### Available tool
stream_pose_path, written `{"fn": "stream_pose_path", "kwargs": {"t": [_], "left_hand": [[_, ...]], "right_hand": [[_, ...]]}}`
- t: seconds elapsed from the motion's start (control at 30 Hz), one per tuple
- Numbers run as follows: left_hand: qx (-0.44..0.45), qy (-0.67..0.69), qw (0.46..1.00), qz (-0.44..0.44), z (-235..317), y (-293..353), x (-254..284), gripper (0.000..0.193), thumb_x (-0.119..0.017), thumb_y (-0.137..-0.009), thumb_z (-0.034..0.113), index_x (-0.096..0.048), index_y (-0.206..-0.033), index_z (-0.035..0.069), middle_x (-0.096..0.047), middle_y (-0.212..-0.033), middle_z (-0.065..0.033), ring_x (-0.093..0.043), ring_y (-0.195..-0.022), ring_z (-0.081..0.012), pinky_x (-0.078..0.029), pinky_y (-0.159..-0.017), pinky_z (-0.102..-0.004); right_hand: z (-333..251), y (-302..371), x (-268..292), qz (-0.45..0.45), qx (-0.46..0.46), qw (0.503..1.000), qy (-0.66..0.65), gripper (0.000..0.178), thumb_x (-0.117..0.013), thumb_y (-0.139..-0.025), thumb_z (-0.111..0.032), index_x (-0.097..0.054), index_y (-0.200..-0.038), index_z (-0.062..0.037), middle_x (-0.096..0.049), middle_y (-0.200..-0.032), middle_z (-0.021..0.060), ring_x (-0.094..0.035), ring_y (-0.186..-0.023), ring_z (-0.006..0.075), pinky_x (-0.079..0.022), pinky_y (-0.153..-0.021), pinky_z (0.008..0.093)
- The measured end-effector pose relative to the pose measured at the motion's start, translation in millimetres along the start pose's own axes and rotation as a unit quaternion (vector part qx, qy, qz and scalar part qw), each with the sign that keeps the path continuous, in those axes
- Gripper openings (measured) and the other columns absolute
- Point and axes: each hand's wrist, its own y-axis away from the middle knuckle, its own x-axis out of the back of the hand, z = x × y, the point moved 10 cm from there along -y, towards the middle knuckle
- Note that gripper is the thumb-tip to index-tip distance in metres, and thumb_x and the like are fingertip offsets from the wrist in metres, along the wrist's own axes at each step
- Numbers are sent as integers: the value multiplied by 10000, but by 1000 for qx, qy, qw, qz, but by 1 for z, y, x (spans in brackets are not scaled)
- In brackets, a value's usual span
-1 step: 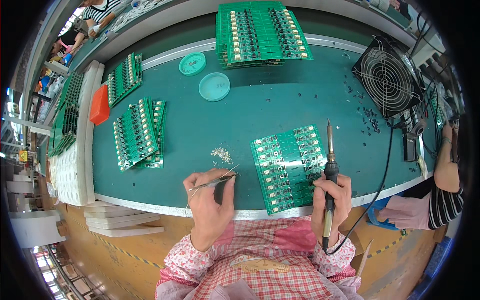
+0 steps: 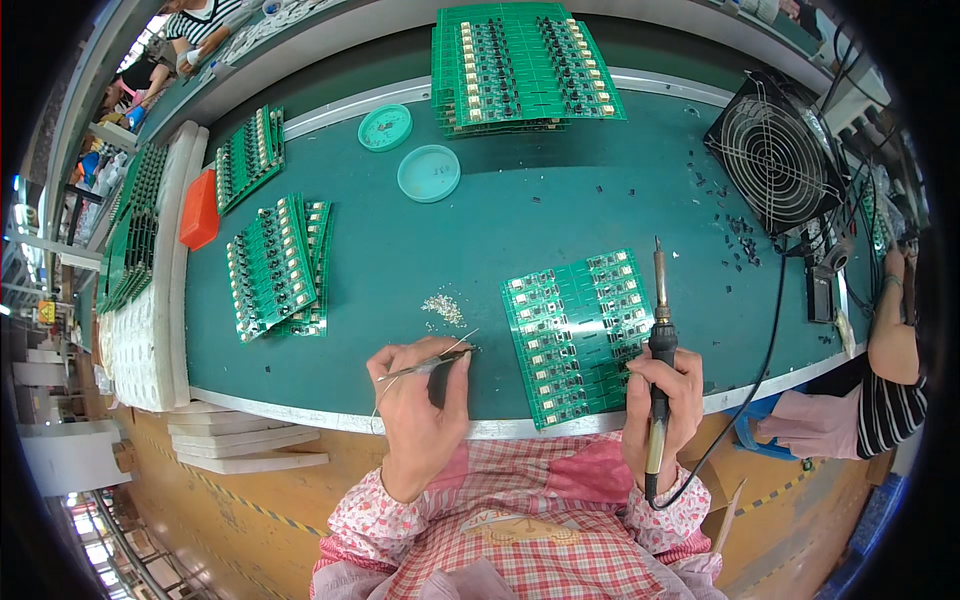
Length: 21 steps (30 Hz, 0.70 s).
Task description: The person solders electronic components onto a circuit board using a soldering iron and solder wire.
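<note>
My left hand [image 2: 415,420] is closed near the table's front edge, pinching metal tweezers [image 2: 430,365] and a thin solder wire [image 2: 467,338] that crosses them. Whether a tiny part sits in the tweezer tips is too small to tell. In my right hand [image 2: 684,395] is a soldering iron [image 2: 662,345], held upright with its bare tip pointing away from me. This hand rests at the right edge of a green circuit board panel [image 2: 578,340], which lies flat with rows of mounted parts. Beyond my left hand lies a small heap of tiny pale components [image 2: 443,309].
Two round teal dishes [image 2: 429,174] lie farther back. Board stacks stand at the back [image 2: 530,70] and left [image 2: 270,265], beside a red-orange box [image 2: 200,212]. Black parts [image 2: 742,240] lie scattered near a fan [image 2: 770,155]. The iron's cord [image 2: 765,370] trails right, towards another person's arm [image 2: 893,335].
</note>
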Motion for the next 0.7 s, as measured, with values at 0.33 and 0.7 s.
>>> {"fn": "stream_pose_path", "kwargs": {"t": [0.33,0.7], "left_hand": [[-14,-11,1000,-5,5,-2,0,102,-694,-865,4,-700,-952,55,-716,-969,-65,-628,-884,-237,-388,-952,-385],[-22,101,993,-60,31,-6,-29,176,-713,-808,-40,-691,-973,21,-716,-1011,-97,-638,-885,-303,-506,-781,-383]], "right_hand": [[-1,0,1,2,-1,1000,3,256,-712,-821,74,-669,-1045,-42,-635,-959,126,-609,-923,280,-507,-812,369],[6,4,2,18,-11,999,-41,304,-730,-802,89,-633,-1062,-34,-672,-956,136,-640,-858,307,-522,-764,377]]}}
